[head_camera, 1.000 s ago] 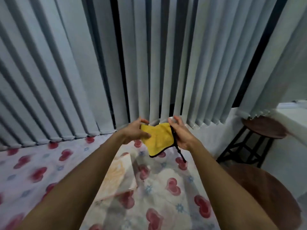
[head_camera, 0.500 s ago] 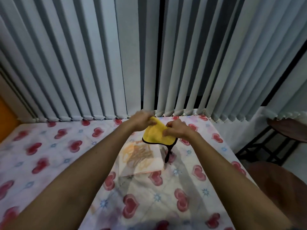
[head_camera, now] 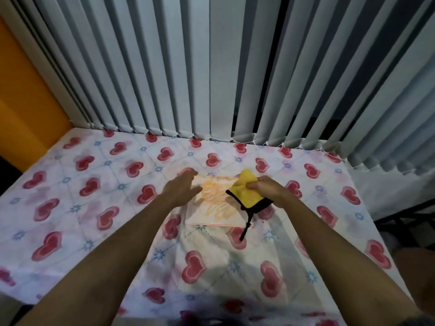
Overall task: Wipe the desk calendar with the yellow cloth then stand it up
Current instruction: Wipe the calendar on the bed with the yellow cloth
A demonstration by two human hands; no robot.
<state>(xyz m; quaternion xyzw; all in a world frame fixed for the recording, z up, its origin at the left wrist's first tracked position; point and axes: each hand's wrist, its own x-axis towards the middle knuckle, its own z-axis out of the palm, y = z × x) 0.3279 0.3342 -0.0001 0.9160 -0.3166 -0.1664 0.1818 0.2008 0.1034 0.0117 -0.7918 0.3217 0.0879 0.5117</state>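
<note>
The desk calendar (head_camera: 215, 209) lies flat on the table, pale with orange markings on its face. My right hand (head_camera: 268, 190) grips the folded yellow cloth (head_camera: 246, 192), which has a black edge and a black loop hanging down over the calendar's right side. My left hand (head_camera: 182, 188) hovers with fingers spread over the calendar's upper left corner and holds nothing.
The table wears a white cloth with red hearts (head_camera: 94, 184). Grey vertical blinds (head_camera: 211, 78) hang along its far edge. An orange wall (head_camera: 21, 95) stands at the left. A dark frame (head_camera: 404, 215) and a brown seat (head_camera: 414, 262) sit beyond the right edge.
My left hand has let go of the yellow cloth and moved left over the calendar. My right hand has kept the cloth and lowered it onto the calendar's right side. The view has tilted down.
</note>
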